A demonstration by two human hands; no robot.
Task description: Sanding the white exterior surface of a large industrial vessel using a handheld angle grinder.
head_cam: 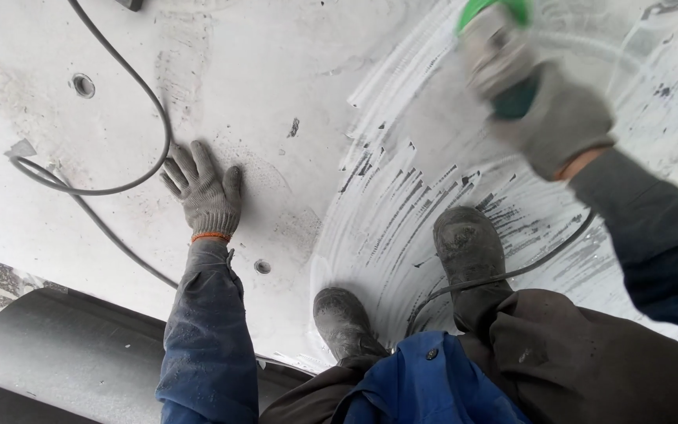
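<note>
Kickback threatens: right hand point(555, 118) clenches the blurred green-guarded grinder point(500, 47) alone, its black cable point(512, 273) trailing behind those fingers across the boots, while left hand point(204, 192) lies splayed on the pale scuffed metal sheet point(276, 94).

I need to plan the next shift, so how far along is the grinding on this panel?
Done: a bright swept arc around the boots. In hand: the right hand holds the grinder, blurred, at the arc's top edge; the left hand lies flat on the panel. Left: the dull grey area left of the arc.
</note>
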